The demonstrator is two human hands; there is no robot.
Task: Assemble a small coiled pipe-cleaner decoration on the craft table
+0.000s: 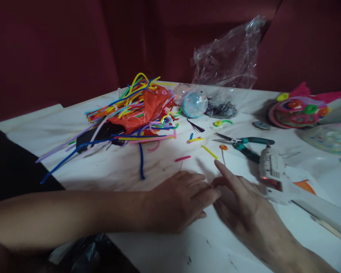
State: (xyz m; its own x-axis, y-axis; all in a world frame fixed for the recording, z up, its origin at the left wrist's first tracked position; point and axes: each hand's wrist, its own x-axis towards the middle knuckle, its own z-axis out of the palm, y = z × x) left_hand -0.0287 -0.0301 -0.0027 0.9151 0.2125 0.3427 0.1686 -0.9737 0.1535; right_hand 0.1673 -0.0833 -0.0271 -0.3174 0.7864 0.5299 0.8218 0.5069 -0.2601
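My left hand (184, 203) reaches in from the left over the white table, its fingers bent together and pointing right. My right hand (246, 206) comes from the lower right, with its index finger stretched out and the others curled. The fingertips of both hands meet, and whatever is pinched between them is hidden. Just beyond lie a pink pipe cleaner piece (183, 158), a yellow pipe cleaner piece (209, 152) and an orange button (223, 147). A white glue gun (275, 174) with a glowing red light lies right of my right hand.
Green-handled pliers (244, 142) lie open behind the glue gun. A heap of pipe cleaners (130, 102) with red plastic (139, 113) spreads at the back left. A clear ball (195, 105), a clear plastic bag (227, 57) and a decorated pink ball (295, 112) stand along the back.
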